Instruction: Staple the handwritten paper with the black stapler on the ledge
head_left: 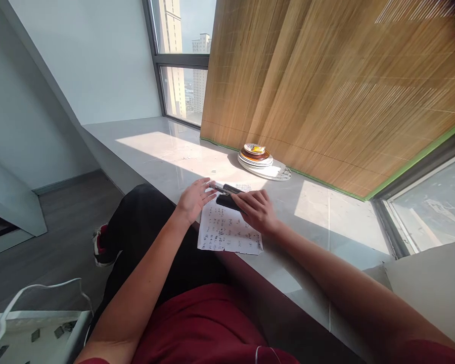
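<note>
My right hand (258, 210) is closed around a slim dark pen (220, 189), which points left toward my other hand. With its palm turned up and fingers spread, my left hand (195, 199) is by the pen's far end; whether a fingertip touches it, I cannot tell. Under the pen and partly behind my right fingers lies a black case-like object (227, 202), its exact kind unclear. Beneath these is a sheet of white paper (227, 235) covered with handwritten marks, its near edge over the ledge's front edge.
A stack of plates (255, 161) with a small yellow item on top stands on the grey tiled ledge (307, 237) against the bamboo blind (307, 101). A window (184, 91) is at the back left. A white-framed stand (34, 323) is at the lower left.
</note>
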{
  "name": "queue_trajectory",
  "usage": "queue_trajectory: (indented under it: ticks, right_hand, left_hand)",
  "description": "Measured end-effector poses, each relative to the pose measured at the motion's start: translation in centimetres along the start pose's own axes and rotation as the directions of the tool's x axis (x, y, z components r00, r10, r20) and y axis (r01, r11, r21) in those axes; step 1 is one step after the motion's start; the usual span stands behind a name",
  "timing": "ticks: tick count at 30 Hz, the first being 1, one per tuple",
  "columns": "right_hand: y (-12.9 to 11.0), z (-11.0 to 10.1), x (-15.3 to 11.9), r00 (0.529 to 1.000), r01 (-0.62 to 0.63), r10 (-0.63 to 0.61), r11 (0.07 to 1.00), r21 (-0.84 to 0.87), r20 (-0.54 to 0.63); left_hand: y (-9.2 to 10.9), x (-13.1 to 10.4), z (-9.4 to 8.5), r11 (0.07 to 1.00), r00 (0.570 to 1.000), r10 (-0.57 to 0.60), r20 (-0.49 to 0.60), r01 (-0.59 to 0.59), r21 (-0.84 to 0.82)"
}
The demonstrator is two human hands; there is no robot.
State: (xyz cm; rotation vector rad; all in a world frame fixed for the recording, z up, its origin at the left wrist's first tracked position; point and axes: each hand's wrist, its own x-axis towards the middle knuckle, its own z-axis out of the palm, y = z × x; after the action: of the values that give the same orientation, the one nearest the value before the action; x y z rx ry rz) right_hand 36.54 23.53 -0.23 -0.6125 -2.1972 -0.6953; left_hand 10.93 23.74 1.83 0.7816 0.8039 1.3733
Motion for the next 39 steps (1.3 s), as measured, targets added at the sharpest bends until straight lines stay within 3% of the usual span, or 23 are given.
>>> queue_trajectory:
  ticks: [3,5,8,11,13,16,19,21,23,25,29,32,36,39]
  right_hand:
    - [-0.6,-0.9,0.1,0.981,0.174,-0.168,0.983,-0.053,0.095]
    - [-0.7,-1.1,0.0,0.979,0.181,-0.174,0.981,-0.068,0.106]
    - [-0.6,-0.8,-0.1,0.995,0.083,-0.079,0.994,-0.074,0.062]
    - [-0.7,-0.1,0.2,0.989,-0.144,0.144,0.99,-0.009,-0.016]
    - [-0.8,0.4,0.6,0.923,-0.377,0.381,0.923,0.081,-0.049]
    - [-0.8,0.9,0.9,0.737,-0.661,0.674,0.701,0.266,0.055]
    - [-0.5,1.4,0.7,0.611,-0.78,0.751,0.515,0.356,0.252]
    - [-0.3,1.7,0.4,0.587,-0.804,0.741,0.487,0.341,0.325]
    - [-0.2,1.8,0.2,0.598,-0.801,0.711,0.514,0.307,0.37]
    - [-0.3,1.7,0.3,0.639,-0.768,0.685,0.591,0.246,0.35]
    - [-1.0,0.7,1.1,0.827,-0.562,0.55,0.815,0.142,0.119]
    - [-1.9,-0.2,1.8,0.935,-0.348,0.355,0.907,0.238,0.012]
    - [-2.7,-0.5,2.0,0.977,-0.165,0.199,0.928,0.334,-0.071]
    - [-2.7,-0.5,1.9,0.974,-0.182,0.215,0.924,0.337,-0.064]
  left_hand:
    - [0.1,-0.1,0.6,0.976,0.984,-0.172,-0.043,0.165,-0.144]
    - [0.0,0.0,0.7,0.963,0.979,-0.196,-0.059,0.181,-0.199]
    - [-0.1,0.2,0.5,0.955,0.979,-0.197,-0.052,0.18,-0.237]
    - [0.0,0.3,0.2,0.962,0.977,-0.192,-0.096,0.168,-0.214]
    - [0.0,0.4,0.1,0.98,0.977,-0.131,-0.17,0.102,-0.17]
    - [0.1,0.3,0.0,0.994,0.98,-0.013,-0.201,-0.009,-0.107]
    - [0.4,-0.2,0.1,0.996,0.991,0.062,-0.122,-0.069,-0.056]
    - [0.7,-0.7,0.4,0.995,0.993,0.097,-0.07,-0.097,0.002]
    - [1.1,-1.3,0.8,0.991,0.993,0.111,-0.031,-0.109,0.073]
    - [1.4,-2.0,1.3,0.984,0.994,0.108,0.007,-0.108,0.143]
    - [1.7,-3.1,2.0,0.954,0.991,0.06,0.117,-0.091,0.285]
    - [1.6,-3.8,2.3,0.913,0.978,0.041,0.204,-0.119,0.39]
    - [1.4,-4.4,2.7,0.87,0.956,0.034,0.292,-0.172,0.462]
    - [1.3,-4.7,2.9,0.855,0.95,0.028,0.311,-0.184,0.484]
